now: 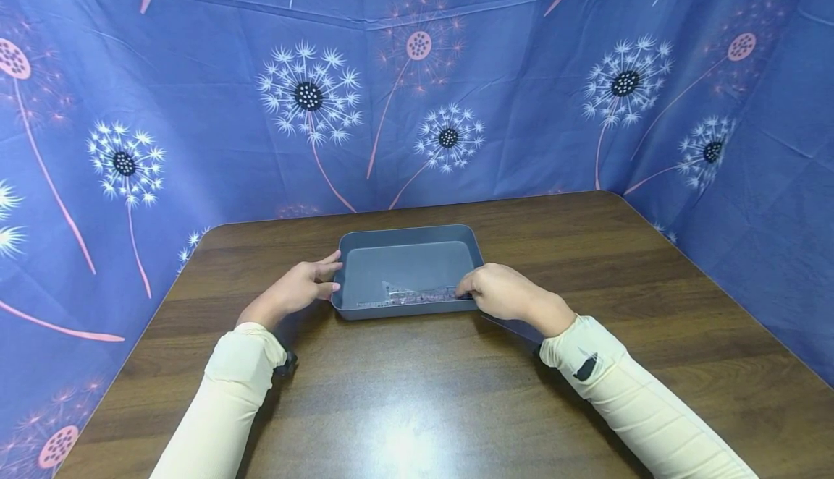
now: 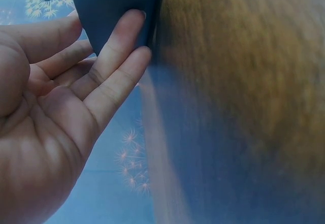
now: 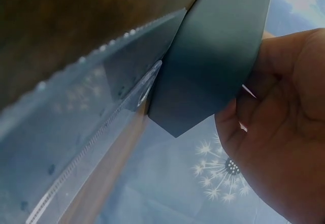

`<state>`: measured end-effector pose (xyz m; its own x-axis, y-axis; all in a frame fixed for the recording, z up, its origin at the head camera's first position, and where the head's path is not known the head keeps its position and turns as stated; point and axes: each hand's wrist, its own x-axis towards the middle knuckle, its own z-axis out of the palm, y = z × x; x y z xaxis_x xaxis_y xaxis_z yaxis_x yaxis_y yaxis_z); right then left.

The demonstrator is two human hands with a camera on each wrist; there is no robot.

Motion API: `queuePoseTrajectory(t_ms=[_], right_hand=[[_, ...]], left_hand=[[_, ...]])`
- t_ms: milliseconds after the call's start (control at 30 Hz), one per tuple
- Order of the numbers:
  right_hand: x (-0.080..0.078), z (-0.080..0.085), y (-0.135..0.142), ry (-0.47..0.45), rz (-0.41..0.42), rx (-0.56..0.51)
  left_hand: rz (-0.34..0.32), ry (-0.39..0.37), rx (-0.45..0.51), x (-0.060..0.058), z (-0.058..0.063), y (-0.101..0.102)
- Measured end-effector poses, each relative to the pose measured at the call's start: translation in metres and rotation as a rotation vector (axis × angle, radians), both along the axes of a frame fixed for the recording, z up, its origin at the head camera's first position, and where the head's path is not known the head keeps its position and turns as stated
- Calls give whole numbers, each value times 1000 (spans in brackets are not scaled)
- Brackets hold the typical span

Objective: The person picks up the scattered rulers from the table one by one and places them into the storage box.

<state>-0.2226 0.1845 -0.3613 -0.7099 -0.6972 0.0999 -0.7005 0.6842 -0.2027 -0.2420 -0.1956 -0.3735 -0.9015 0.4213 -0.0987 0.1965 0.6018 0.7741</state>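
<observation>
A shallow blue-grey tray (image 1: 407, 236) lies toward the far side of the table. Inside, along its front wall, are a clear plastic ruler (image 1: 426, 296) and a clear triangular set square (image 1: 393, 291). My left hand (image 1: 296, 287) has its fingers nearly straight, fingertips against the tray's left wall. Over the front right corner reaches my right hand (image 1: 504, 292), its curled fingers pinching the ruler's right end. In the right wrist view a glint of clear plastic shows between those fingers, and the palm is close beside the tray wall (image 3: 213, 56).
More clear plastic, a strip with a toothed edge (image 3: 101, 127), lies on the table (image 1: 586, 262) beside the tray's right side, partly under my right forearm. A blue dandelion-print cloth (image 1: 521, 103) hangs behind and beside the table.
</observation>
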Motion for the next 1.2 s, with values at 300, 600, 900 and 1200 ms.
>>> queuePoseTrajectory(t_ms=[300,600,900,1200], right_hand=[[-1,1,1,-39,8,-6],[0,0,2,-49,14,-13],[1,0,3,-64,25,-19],[1,0,3,-71,17,-2]], left_hand=[[-2,9,3,1,0,-1],[4,2,-19,0,0,1],[-7,17,-14,1,0,1],[-1,-2,-9,1,1,1]])
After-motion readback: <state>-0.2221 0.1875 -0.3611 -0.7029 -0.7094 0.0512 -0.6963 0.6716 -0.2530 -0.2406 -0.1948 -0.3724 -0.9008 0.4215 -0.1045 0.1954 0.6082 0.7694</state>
